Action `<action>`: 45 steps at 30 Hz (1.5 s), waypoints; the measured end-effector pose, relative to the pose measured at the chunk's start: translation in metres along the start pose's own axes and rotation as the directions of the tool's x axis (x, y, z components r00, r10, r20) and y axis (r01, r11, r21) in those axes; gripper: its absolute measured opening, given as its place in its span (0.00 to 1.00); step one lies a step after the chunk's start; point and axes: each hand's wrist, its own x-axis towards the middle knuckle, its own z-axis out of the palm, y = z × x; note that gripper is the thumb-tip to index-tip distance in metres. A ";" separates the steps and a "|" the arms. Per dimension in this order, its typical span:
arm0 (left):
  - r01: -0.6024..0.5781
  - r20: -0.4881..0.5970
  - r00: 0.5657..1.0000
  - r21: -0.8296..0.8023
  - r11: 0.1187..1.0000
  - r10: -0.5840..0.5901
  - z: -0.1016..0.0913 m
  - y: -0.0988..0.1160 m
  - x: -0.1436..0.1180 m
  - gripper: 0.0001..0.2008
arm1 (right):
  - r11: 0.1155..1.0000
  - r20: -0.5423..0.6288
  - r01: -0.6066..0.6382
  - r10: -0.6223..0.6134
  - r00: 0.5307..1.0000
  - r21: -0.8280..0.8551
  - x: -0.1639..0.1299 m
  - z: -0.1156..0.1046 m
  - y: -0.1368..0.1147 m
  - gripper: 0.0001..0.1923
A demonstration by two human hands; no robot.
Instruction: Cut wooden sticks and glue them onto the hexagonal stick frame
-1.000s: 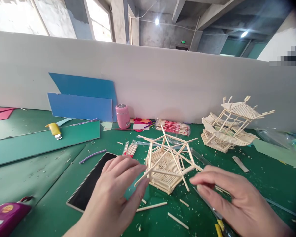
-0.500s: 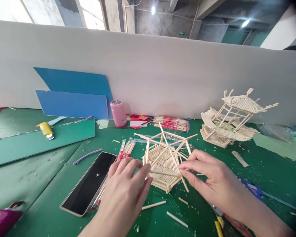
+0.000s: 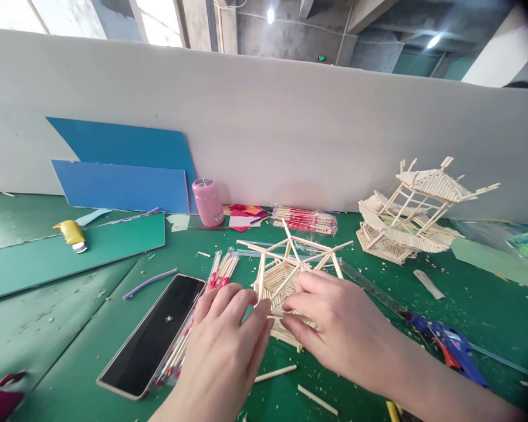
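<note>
Pinching the front crossbar of the stick frame, straight ahead on the bench, with the right hand, and placing the left hand at its opposite end, too hidden to tell whether gripping, probably to steady something so light from both sides.

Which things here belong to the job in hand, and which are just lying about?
Likely part of the job:
stick frame, at the left hand and right hand
loose sticks
blue glue gun
bagged sticks

Apparently just lying about:
phone
pink flask
blue boards
yellow cutter
purple strip
stick pavilion, apart from the hands
</note>
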 end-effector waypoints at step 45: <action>-0.053 -0.061 0.996 0.095 0.994 0.059 -0.018 0.011 -0.004 0.13 | 0.993 0.003 0.044 -0.044 0.999 -0.109 0.001 0.006 -0.003 0.12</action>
